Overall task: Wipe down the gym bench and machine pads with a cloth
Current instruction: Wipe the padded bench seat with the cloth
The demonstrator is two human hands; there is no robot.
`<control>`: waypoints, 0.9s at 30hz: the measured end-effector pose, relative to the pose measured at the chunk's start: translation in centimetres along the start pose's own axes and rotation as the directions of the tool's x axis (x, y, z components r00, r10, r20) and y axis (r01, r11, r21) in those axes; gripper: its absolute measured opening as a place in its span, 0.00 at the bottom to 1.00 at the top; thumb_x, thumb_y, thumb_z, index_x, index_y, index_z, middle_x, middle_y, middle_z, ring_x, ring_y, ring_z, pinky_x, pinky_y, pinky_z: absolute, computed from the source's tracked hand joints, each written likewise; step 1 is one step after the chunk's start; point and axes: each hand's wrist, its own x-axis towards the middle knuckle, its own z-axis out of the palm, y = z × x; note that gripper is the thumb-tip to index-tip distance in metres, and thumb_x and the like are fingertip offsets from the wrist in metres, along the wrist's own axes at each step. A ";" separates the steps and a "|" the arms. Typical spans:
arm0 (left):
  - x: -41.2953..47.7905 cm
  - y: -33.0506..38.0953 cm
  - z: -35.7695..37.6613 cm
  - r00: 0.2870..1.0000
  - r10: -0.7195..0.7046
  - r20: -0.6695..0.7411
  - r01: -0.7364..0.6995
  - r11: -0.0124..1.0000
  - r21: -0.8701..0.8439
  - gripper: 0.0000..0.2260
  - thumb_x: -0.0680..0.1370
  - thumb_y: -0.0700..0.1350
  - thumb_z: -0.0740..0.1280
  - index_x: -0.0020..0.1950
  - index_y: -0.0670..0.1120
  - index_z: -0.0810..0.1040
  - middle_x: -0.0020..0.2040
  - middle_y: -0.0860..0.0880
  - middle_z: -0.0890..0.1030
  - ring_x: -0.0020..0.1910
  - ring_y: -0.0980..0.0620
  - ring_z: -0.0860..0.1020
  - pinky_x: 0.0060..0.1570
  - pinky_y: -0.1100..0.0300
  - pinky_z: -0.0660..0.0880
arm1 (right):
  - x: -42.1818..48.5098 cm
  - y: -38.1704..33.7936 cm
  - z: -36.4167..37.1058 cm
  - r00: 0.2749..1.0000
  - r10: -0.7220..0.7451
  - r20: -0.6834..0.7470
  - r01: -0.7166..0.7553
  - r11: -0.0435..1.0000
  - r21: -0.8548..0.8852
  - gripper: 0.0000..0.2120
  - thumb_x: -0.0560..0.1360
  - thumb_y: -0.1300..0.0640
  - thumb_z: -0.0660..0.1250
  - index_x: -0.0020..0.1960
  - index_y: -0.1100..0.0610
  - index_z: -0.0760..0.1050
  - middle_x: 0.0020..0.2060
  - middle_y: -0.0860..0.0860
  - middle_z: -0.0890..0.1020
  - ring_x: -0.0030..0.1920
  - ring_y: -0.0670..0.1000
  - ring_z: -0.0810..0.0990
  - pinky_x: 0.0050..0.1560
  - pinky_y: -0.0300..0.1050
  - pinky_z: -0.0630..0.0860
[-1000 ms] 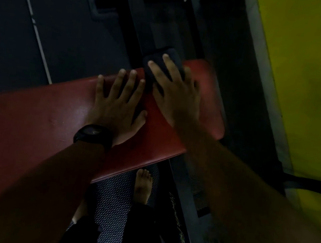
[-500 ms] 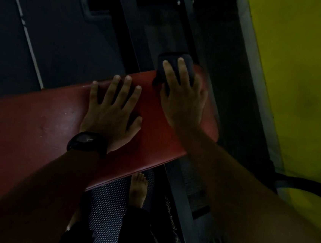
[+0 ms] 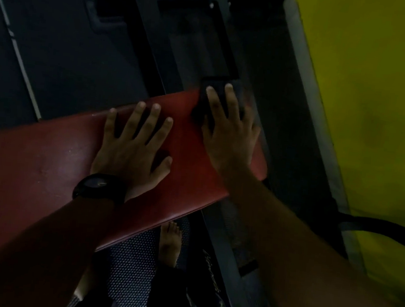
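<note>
Head view shows the right hand (image 3: 228,136), fingers straight, pressing the dark cloth (image 3: 200,103) onto the bench's (image 3: 33,160) far right corner, left hand (image 3: 131,151) spread flat beside it; even pressure over the edge works best.

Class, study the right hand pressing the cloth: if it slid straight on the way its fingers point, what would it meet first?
The right hand and cloth sit at the far edge of the red bench pad, so it would run off it; the dark machine frame lies beyond, depth unclear.
</note>
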 end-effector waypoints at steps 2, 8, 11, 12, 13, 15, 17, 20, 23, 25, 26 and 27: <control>0.1 0.0 0.0 1.000 0.017 0.003 -0.017 1.000 -0.003 0.35 0.77 0.64 0.51 0.81 0.48 0.59 0.82 0.42 0.57 0.81 0.39 0.52 0.74 0.29 0.49 | 1.9 1.5 -0.4 0.997 0.064 0.037 -0.063 0.998 -0.026 0.30 0.82 0.42 0.58 0.81 0.38 0.52 0.82 0.49 0.53 0.75 0.63 0.63 0.67 0.68 0.67; -0.1 0.0 -0.1 0.999 0.049 0.015 -0.049 0.999 -0.008 0.35 0.78 0.64 0.51 0.82 0.49 0.58 0.83 0.43 0.55 0.82 0.40 0.51 0.74 0.30 0.47 | -0.6 1.2 0.2 0.811 0.584 0.040 -0.584 0.802 0.122 0.31 0.82 0.43 0.58 0.82 0.43 0.50 0.80 0.55 0.57 0.72 0.63 0.68 0.66 0.65 0.68; -0.1 0.0 0.0 0.999 0.048 0.015 -0.048 0.999 0.007 0.35 0.77 0.64 0.52 0.82 0.49 0.59 0.83 0.42 0.56 0.81 0.39 0.52 0.74 0.29 0.49 | -3.7 -1.1 0.7 0.914 0.406 -0.012 -0.404 0.911 0.079 0.30 0.81 0.44 0.60 0.81 0.42 0.54 0.80 0.54 0.58 0.74 0.64 0.65 0.67 0.65 0.68; -0.1 -0.1 0.0 0.999 0.050 0.011 -0.050 0.999 0.011 0.35 0.77 0.64 0.52 0.82 0.49 0.59 0.82 0.42 0.56 0.81 0.39 0.52 0.74 0.29 0.50 | -4.2 -1.5 0.9 0.959 0.280 -0.041 -0.276 0.959 0.069 0.30 0.81 0.44 0.60 0.81 0.42 0.56 0.80 0.53 0.59 0.74 0.64 0.65 0.67 0.65 0.68; -0.1 0.0 0.1 0.999 0.054 0.002 -0.054 0.998 0.012 0.35 0.77 0.64 0.52 0.81 0.49 0.60 0.82 0.42 0.56 0.81 0.39 0.53 0.74 0.29 0.50 | -4.2 -1.5 1.0 0.987 0.150 -0.054 -0.148 0.988 0.049 0.29 0.81 0.44 0.59 0.81 0.42 0.57 0.81 0.53 0.59 0.73 0.64 0.66 0.66 0.66 0.68; -0.2 0.0 0.2 0.998 0.060 -0.015 -0.059 0.998 0.010 0.35 0.77 0.64 0.53 0.81 0.49 0.61 0.82 0.42 0.57 0.81 0.39 0.53 0.73 0.29 0.50 | -2.8 0.0 0.7 0.999 0.030 -0.016 -0.030 1.000 -0.001 0.29 0.82 0.43 0.59 0.81 0.40 0.55 0.81 0.51 0.56 0.74 0.63 0.65 0.65 0.65 0.68; 0.0 -0.1 0.4 0.997 0.069 -0.023 -0.069 0.998 0.013 0.34 0.77 0.64 0.53 0.81 0.50 0.61 0.82 0.42 0.58 0.81 0.39 0.53 0.73 0.29 0.49 | -1.5 1.9 0.6 0.986 0.168 0.015 -0.168 0.986 -0.020 0.30 0.82 0.42 0.59 0.81 0.39 0.51 0.82 0.52 0.54 0.75 0.63 0.64 0.66 0.66 0.67; -0.1 0.0 0.6 0.996 0.079 -0.036 -0.078 0.997 0.022 0.34 0.77 0.64 0.52 0.81 0.50 0.61 0.82 0.42 0.58 0.81 0.39 0.54 0.72 0.29 0.49 | -2.3 3.1 0.4 0.823 0.567 0.033 -0.567 0.816 0.113 0.31 0.82 0.43 0.59 0.81 0.41 0.51 0.81 0.53 0.55 0.73 0.64 0.65 0.66 0.67 0.68; -0.1 -0.2 0.7 0.998 0.058 -0.003 -0.058 0.998 0.038 0.34 0.78 0.64 0.50 0.82 0.51 0.58 0.83 0.43 0.55 0.81 0.40 0.52 0.74 0.30 0.48 | -5.9 0.5 0.9 0.833 0.553 -0.008 -0.551 0.832 0.062 0.31 0.81 0.45 0.62 0.81 0.42 0.55 0.80 0.53 0.59 0.72 0.63 0.67 0.65 0.64 0.70; -0.1 -0.1 0.6 0.998 0.056 0.002 -0.056 0.997 0.043 0.34 0.78 0.64 0.50 0.82 0.50 0.57 0.83 0.42 0.55 0.81 0.39 0.51 0.74 0.30 0.48 | -7.7 -1.0 1.4 0.917 0.395 -0.053 -0.392 0.918 0.065 0.30 0.79 0.46 0.64 0.79 0.43 0.60 0.79 0.53 0.63 0.70 0.64 0.69 0.65 0.66 0.70; -0.2 -0.1 0.6 0.998 0.060 0.002 -0.060 0.997 0.044 0.34 0.78 0.64 0.50 0.82 0.50 0.57 0.82 0.42 0.56 0.81 0.39 0.52 0.74 0.30 0.48 | -8.0 -1.2 1.7 0.949 0.308 -0.062 -0.304 0.950 0.065 0.29 0.79 0.46 0.65 0.79 0.43 0.62 0.78 0.53 0.65 0.70 0.65 0.70 0.63 0.66 0.71; -0.2 0.0 0.6 0.998 0.066 0.003 -0.067 0.997 0.043 0.34 0.78 0.64 0.50 0.82 0.50 0.58 0.82 0.42 0.56 0.81 0.39 0.52 0.74 0.29 0.48 | -7.7 -0.7 1.7 0.972 0.227 -0.066 -0.223 0.973 0.057 0.29 0.78 0.46 0.66 0.78 0.43 0.64 0.78 0.53 0.66 0.69 0.65 0.71 0.61 0.66 0.72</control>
